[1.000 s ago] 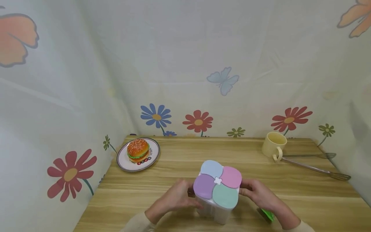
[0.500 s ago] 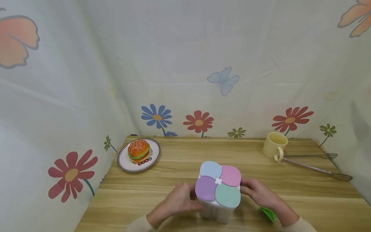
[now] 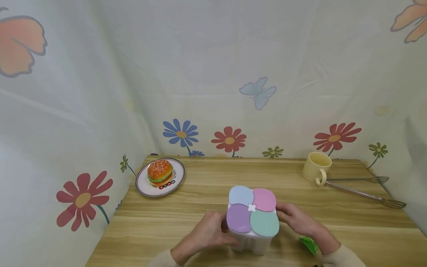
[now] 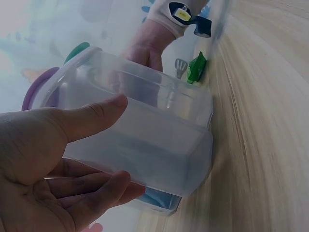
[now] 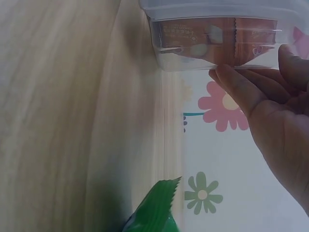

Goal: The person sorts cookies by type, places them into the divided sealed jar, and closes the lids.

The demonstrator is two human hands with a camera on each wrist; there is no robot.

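A clear plastic storage box (image 3: pixel 251 243) stands on the table between both hands, its four-lobed lid (image 3: pixel 252 212) in blue, pink, purple and green. My left hand (image 3: pixel 211 230) holds its left side; in the left wrist view the thumb (image 4: pixel 99 116) lies along one wall and the fingers along another. From the right, my right hand (image 3: pixel 297 220) grips the far right lobe with thumb and fingers, as the right wrist view shows. Inside that lobe is an orange-brown wrapped packet (image 5: pixel 203 41). Something blue (image 4: pixel 159 197) shows low in another compartment.
Near the right forearm lies a green packet (image 3: pixel 309 244). A yellow mug (image 3: pixel 313 168) stands at the back right beside a whisk (image 3: pixel 391 203) and a slotted turner (image 3: pixel 377 180). At the back left, a plate (image 3: pixel 143 181) bears a burger (image 3: pixel 160 171).
The box has turned slightly counter-clockwise, seen from above, between the hands. Both hands have stayed on it, the left one shifting slightly to the right.
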